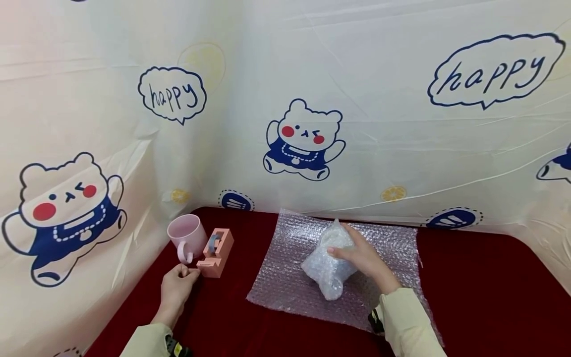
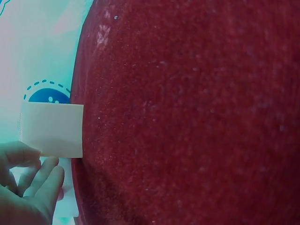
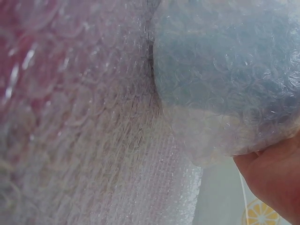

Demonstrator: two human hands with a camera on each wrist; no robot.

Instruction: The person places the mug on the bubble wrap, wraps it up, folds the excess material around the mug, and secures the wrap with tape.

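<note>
At the table's centre right, my right hand (image 1: 361,253) grips a bubble-wrapped bundle (image 1: 332,265), thumb over its near side. In the right wrist view, a bluish-grey form shows through the clear wrap (image 3: 225,70). Beneath the bundle lies a flat sheet of bubble wrap (image 1: 285,277). My left hand (image 1: 177,285) is at the front end of a pink tape dispenser (image 1: 225,253), fingers bent and fingertips close together. Whether they pinch any tape cannot be made out. The dispenser carries a bluish-grey roll of tape (image 1: 214,244).
A pink mug (image 1: 189,238) stands just left of the dispenser, handle towards me. Dark red cloth (image 1: 214,317) covers the table. A white printed curtain (image 1: 379,158) closes off the back and left side.
</note>
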